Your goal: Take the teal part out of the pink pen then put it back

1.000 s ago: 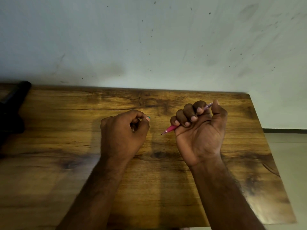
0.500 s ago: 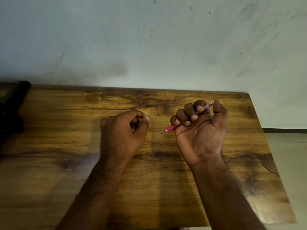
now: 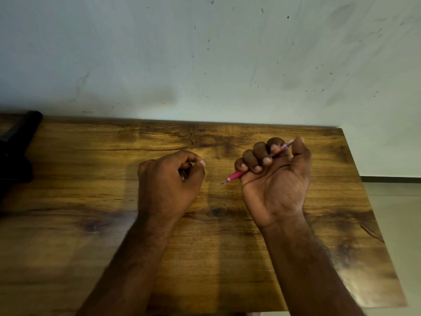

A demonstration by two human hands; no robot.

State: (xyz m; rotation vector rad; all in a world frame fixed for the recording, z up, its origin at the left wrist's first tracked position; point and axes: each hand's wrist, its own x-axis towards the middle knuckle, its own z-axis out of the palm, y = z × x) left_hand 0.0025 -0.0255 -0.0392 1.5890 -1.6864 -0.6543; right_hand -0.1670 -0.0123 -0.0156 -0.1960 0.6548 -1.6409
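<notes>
Pink pen (image 3: 237,175) is held in the right hand (image 3: 273,179), palm turned up toward the camera. All four fingers (image 3: 259,153) curl over the barrel and the thumb stands up beside its rear end, so this grip is wrapped tight round the pen. The barrel runs diagonally through the fist: the tip points down-left, clear of the tabletop (image 3: 91,179) surface as far as can be seen, and the paler rear end projects up-right between forefinger and thumb.

Left hand (image 3: 168,179) is knuckles-up, just left of the pen tip and apart from it. Its fingers are curled inward, and thumb and forefinger pinch the teal part (image 3: 204,160); only a small teal sliver shows at the fingertips. The teal part is thus out of the pen.

Both forearms extend over the wooden tabletop. A dark object (image 3: 16,147) sits at the left edge, well apart from the hands. A pale wall (image 3: 205,53) stands behind.
</notes>
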